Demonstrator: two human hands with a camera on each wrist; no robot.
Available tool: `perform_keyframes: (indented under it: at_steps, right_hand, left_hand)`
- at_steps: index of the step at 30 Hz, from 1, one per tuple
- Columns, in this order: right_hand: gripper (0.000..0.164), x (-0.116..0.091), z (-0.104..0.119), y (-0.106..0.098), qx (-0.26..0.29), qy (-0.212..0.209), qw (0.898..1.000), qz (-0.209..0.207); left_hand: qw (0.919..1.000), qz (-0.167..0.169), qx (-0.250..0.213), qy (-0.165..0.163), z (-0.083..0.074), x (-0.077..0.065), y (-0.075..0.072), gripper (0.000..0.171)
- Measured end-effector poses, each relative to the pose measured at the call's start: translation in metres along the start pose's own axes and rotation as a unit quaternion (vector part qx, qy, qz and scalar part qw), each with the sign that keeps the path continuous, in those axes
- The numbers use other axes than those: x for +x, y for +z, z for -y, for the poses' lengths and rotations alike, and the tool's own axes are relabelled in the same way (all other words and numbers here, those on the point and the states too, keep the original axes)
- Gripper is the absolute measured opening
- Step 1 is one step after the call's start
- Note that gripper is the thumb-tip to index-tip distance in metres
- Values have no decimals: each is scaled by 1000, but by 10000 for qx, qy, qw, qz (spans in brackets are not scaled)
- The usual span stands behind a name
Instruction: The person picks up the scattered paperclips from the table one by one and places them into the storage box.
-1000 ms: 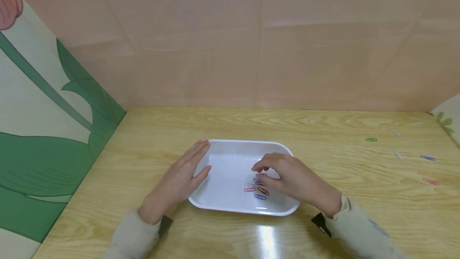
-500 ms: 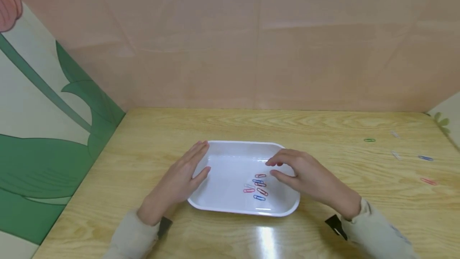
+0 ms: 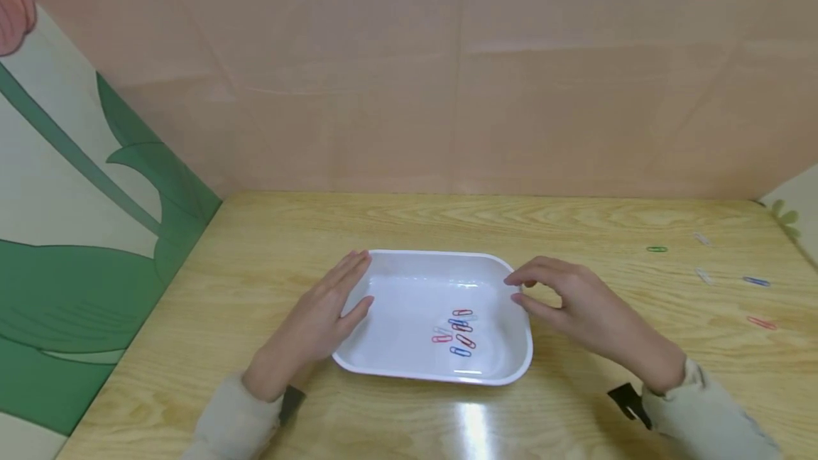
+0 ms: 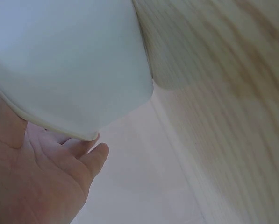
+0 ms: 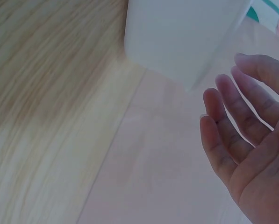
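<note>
Several paper clips (image 3: 461, 328), red, blue, pink and pale, lie together in the right half of a white tray (image 3: 396, 375). My left hand (image 3: 318, 312) rests along the tray's left rim, fingers extended and thumb over the inside. In the left wrist view, the palm of the left hand (image 4: 46, 172) is against the tray wall (image 4: 69, 60). My right hand (image 3: 569, 300) hovers by the right rim, thumb and index apart and nothing visible between them. The right wrist view shows the right hand (image 5: 251, 130) with loosely bent fingers beside the tray's outer wall (image 5: 176, 37).
Loose paper clips are scattered at the table's right: green (image 3: 657, 249), blue (image 3: 757, 281), red (image 3: 762, 322) and two pale ones, one a white clip (image 3: 704, 276). A pinkish sheet (image 3: 383, 91) stands behind the wooden table (image 3: 287, 226); a leaf-patterned panel (image 3: 64, 289) borders the left.
My right hand has moved from above the clips rightward to the tray's right rim, uncovering the clips. The left hand and the tray have stayed nearly still.
</note>
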State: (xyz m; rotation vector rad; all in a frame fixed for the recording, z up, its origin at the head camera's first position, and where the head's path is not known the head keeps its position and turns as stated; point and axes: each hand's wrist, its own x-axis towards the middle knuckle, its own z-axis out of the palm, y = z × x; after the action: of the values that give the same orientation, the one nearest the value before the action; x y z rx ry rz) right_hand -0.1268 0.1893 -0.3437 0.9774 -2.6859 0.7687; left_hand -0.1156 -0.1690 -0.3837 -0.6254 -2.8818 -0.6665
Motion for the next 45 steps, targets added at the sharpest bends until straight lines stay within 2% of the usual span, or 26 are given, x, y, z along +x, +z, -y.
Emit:
perform_keyframes:
  at_steps: [12, 32, 40, 45]
  right_hand:
    - [30, -19, -23, -14, -467, -15, 9979, -449]
    - [32, -55, -63, -27, -709, 401, 9958, -412]
    - [38, -66, -74, -31, -586, 254, 9964, -558]
    - [38, -74, -79, -35, -632, 312, 9958, -580]
  left_hand:
    - [9999, 89, 34, -38, 0, 0, 0, 63]
    - [9999, 102, 41, -111, -1, 0, 0, 63]
    - [9999, 108, 38, -102, -2, 0, 0, 63]
    - [10000, 71, 53, -44, -1, 0, 0, 63]
